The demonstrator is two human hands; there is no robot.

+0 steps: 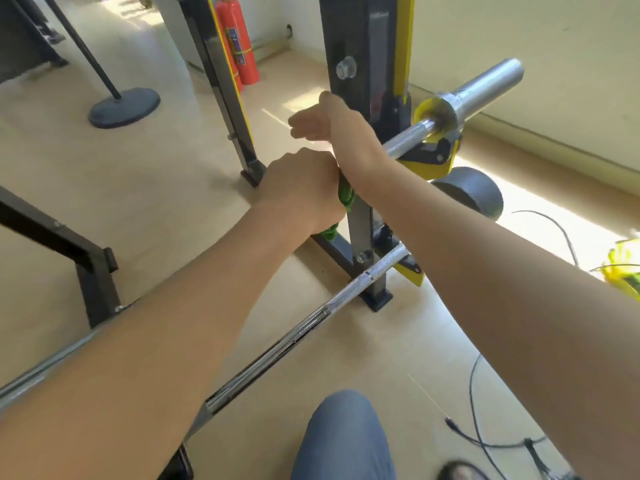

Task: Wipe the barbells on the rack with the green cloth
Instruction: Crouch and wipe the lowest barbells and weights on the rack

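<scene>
**Both hands at the upper bar, cloth under my left**

My left hand [304, 188] is in the middle of the frame, fingers curled around the green cloth [346, 199]. I see only small green pieces of the cloth, at the right edge of this hand and under the wrist. The cloth seems to be wrapped on the upper bar [412, 136], but my hand hides that part, so I cannot tell it for sure.

My right hand [322, 123] is just above the left one, crossing over the same bar. Its fingers point to the left and look loosely curled; whether they hold something I cannot tell, because I see it from the back and it is blurred.

The upper bar lies on a yellow hook [433, 157] of the rack [367, 64], and its thick sleeve [485, 88] points to the upper right. The lower bar [311, 320] runs from the lower left of the frame up to the rack post.

Two red extinguishers [239, 46] stand at the top. My knee [343, 438] shows at the bottom edge, with black cables [478, 403] on the floor to the right.
</scene>
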